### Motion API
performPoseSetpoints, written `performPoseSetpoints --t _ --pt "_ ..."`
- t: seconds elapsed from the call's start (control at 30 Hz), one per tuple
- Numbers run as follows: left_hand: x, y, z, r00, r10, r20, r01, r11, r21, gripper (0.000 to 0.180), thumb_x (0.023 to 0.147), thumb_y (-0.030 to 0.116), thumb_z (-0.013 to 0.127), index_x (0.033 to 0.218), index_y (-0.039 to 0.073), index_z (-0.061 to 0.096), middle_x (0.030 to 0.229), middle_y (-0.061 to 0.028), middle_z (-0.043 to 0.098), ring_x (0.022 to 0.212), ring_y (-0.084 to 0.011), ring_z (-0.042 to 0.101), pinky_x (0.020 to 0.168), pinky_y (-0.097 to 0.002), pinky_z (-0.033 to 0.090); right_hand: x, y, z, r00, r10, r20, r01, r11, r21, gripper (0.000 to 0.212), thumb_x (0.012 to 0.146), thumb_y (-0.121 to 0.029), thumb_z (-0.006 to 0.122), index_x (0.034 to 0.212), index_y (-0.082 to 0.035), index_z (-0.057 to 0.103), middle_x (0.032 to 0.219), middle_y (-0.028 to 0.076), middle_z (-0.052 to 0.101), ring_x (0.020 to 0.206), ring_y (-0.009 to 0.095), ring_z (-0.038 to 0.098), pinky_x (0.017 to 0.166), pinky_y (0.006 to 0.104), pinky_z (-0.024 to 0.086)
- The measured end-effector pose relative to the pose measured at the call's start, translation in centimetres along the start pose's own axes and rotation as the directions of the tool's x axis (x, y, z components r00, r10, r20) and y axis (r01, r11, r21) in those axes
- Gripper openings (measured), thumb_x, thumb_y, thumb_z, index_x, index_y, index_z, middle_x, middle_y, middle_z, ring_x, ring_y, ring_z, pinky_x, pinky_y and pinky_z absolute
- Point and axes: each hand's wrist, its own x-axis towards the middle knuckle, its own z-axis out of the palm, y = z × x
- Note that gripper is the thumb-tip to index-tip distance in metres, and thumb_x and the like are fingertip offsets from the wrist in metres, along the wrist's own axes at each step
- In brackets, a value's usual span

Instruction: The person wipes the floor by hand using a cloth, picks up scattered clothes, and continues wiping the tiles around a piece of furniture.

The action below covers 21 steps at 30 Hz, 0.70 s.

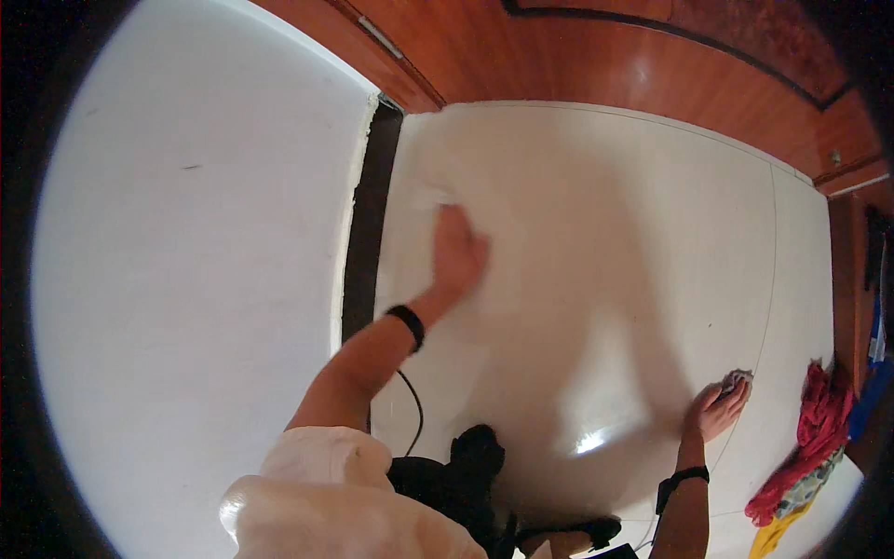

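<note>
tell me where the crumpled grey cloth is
The crumpled grey cloth is toward the lower right of the head view, in the right hand, left of the crumpled red cloth.

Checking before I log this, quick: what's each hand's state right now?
Left hand: too blurred to tell whether open or closed.
Right hand: closed, holding a small crumpled grey cloth.

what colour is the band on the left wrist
Black; the band shows best in the head view.
</note>
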Motion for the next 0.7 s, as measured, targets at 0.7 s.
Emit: performPoseSetpoints --t 0.7 --pt "-3.9 -10.7 -5.9 0.911 -0.061 0.408 -0.111 0.916 0.385 0.056 0.078 0.000 0.052 0.130 -0.001 0.030 0.133 -0.0183 0.034 0.121 -0.0327 0.038 0.098 -0.0361 0.037 0.2 -0.1 0.0 0.997 -0.066 -0.035 0.065 0.998 -0.016 0.051 0.090 -0.036 0.039 0.126 0.001 0.040 0.131 0.019 0.040 0.120 0.035 0.039 0.098 0.0452 0.032"
